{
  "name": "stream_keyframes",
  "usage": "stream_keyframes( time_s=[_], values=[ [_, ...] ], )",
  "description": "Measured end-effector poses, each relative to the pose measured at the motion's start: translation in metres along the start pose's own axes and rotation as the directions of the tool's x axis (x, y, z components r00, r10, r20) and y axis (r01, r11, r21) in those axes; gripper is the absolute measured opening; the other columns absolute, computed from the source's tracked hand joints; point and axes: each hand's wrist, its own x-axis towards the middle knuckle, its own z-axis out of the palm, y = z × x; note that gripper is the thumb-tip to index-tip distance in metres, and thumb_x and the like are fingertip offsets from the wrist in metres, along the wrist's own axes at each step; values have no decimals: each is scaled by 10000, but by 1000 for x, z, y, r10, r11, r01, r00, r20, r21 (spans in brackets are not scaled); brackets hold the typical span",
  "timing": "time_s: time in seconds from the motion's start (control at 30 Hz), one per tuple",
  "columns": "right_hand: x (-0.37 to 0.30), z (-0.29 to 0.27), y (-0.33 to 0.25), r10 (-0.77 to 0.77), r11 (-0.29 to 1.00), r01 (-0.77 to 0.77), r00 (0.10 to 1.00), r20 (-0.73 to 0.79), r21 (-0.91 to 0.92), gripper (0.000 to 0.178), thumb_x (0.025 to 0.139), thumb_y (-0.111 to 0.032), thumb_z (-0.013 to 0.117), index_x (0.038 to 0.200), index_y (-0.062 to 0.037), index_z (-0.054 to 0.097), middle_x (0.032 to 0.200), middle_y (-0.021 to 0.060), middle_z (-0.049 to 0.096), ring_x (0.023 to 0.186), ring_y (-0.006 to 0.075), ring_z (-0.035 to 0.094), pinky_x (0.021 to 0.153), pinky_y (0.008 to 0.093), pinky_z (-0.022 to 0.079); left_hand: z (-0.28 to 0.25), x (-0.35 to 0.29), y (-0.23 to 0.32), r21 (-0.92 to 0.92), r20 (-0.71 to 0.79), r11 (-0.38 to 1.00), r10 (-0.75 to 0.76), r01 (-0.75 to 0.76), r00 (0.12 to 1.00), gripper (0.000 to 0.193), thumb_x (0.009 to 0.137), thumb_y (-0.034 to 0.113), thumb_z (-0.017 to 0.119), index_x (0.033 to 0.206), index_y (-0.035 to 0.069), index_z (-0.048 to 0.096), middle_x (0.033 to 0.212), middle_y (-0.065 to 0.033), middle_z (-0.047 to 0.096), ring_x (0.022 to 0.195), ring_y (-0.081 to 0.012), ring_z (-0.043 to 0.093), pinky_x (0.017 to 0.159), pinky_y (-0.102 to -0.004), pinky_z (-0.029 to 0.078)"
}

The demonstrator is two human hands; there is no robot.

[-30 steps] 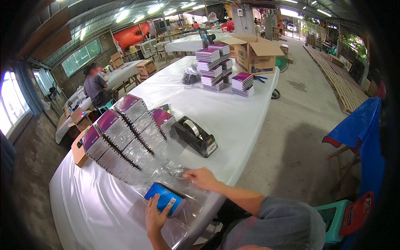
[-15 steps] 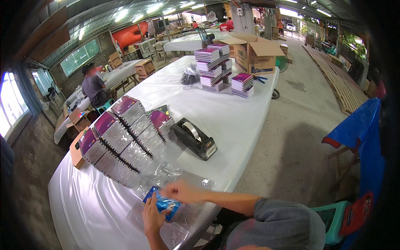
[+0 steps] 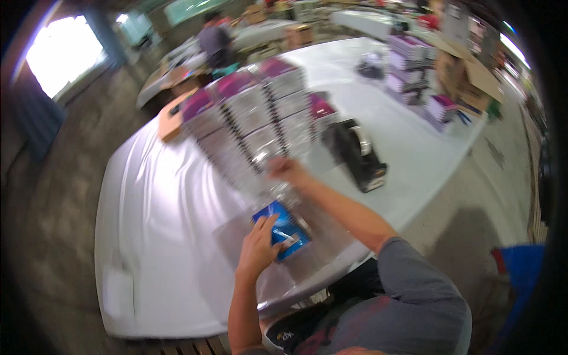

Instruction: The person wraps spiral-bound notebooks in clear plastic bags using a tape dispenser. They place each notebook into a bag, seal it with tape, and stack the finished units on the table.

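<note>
My left hand (image 3: 260, 244) holds a small blue notebook (image 3: 290, 228) against the table, with its thumb and fingers over the cover's left side. Beneath and around the notebook lies a clear plastic sheet (image 3: 325, 239). Farther off, my right hand (image 3: 288, 170) is raised in front of stacked spiral notebooks (image 3: 251, 109) with purple covers. Its fingers look curled closed, but motion blurs them and what they hold cannot be made out. Crumpled clear plastic (image 3: 284, 192) shows just below that hand. A black tape dispenser (image 3: 358, 157) stands to its right.
A white-covered table (image 3: 160, 236) spreads under everything. At its far right are more notebook stacks (image 3: 408, 68), an open cardboard box (image 3: 467, 77), blue-handled pliers (image 3: 464, 117) and a dark bundle in plastic (image 3: 371, 66). Another person (image 3: 216, 41) sits at a table beyond.
My right hand has moved away from the blue notebook toward the stacked notebooks. My left hand stays on the blue notebook. The whole view has swung to the left.
</note>
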Motion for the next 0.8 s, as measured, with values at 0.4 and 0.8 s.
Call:
stream_keyframes(
  time_s=[0.4, 0.8],
  values=[
    [-49, 67, -99, 339, 634, 447, 573, 746, -631, 608, 649, 26, 734, 1204, -131, 542, 1144, 106, 533, 814, 202, 581, 724, 302, 495, 9, -15, -13, -124, 18, 981, -146, 147, 989, 652, 705, 134, 736, 1286, 128, 440, 1243, -132, 505, 1100, -348, 525, 953, -483, 403],
    [-44, 46, -73, 176, 836, 277, 682, 710, -473, 172, 613, -2, 802, 735, -81, 711, 852, 30, 565, 814, 136, 558, 660, 256, 458, 25, -23, -34, -214, 54, 907, -360, 363, 931, 861, 666, 605, 695, 1399, 282, 380, 1497, 111, 255, 1396, -334, 177, 941, -789, 60]
  ],
)
